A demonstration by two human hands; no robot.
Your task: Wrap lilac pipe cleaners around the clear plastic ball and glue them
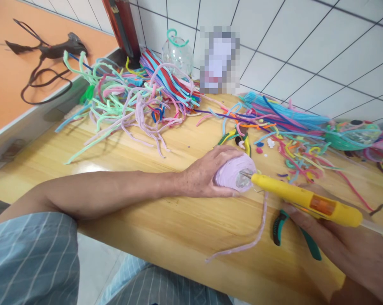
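Note:
My left hand [204, 171] is wrapped round a rounded object covered in lilac pipe cleaner [231, 171], held above the table. Its end facing right shows a bare, clear patch. In my right hand [321, 228] is a yellow hot glue gun [293, 195], its metal nozzle at that clear patch; I cannot tell whether it touches. A loose lilac pipe cleaner tail [261, 228] hangs down from the covered object toward the table front. Partly behind my right hand lie pliers with green and black handles [278, 228].
Mixed pipe cleaners [124, 101] heap at the back left, with a blue bundle [283, 112] at the back right. Yellow-handled pliers [231, 136] lie behind my left hand. A clear jar [177, 55] and a blurred-out phone-like object [219, 61] stand by the tiled wall. A black corded tool [62, 47] rests on the orange surface.

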